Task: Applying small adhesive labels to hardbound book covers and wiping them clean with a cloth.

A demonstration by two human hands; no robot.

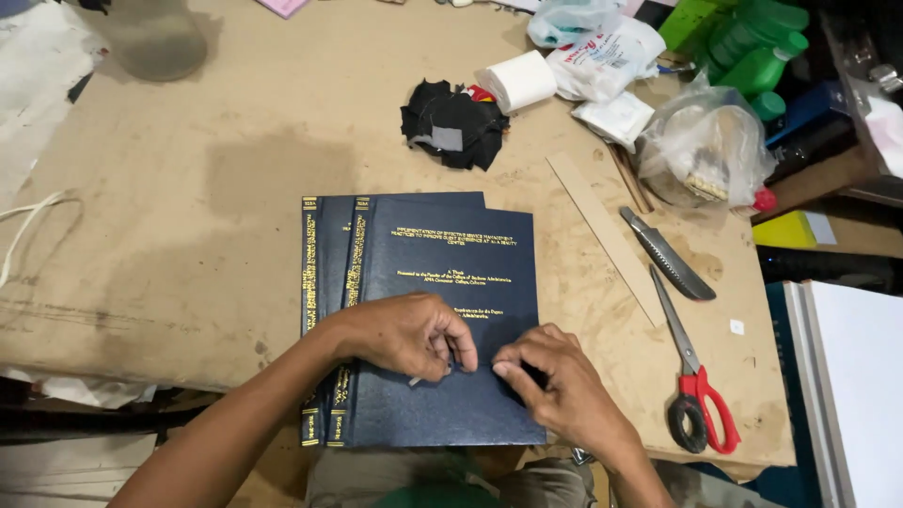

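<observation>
Two dark blue hardbound books [442,263] with gold lettering lie stacked and offset on a brown worktable [188,188]. My left hand [406,334] rests on the top cover, fingers curled around a small thin metal piece that pokes out below the knuckles. My right hand [550,381] lies next to it on the cover's lower right, fingertips pinched together and pressing near the left hand's fingertips. What sits between the fingertips is too small to tell.
Red-handled scissors [691,376], a knife [666,254] and a cardboard strip [605,235] lie right of the books. Behind them are black cloth scraps [453,124], a white roll [515,81], plastic bags [704,146] and green bottles [760,47]. White board [861,376] stands at right.
</observation>
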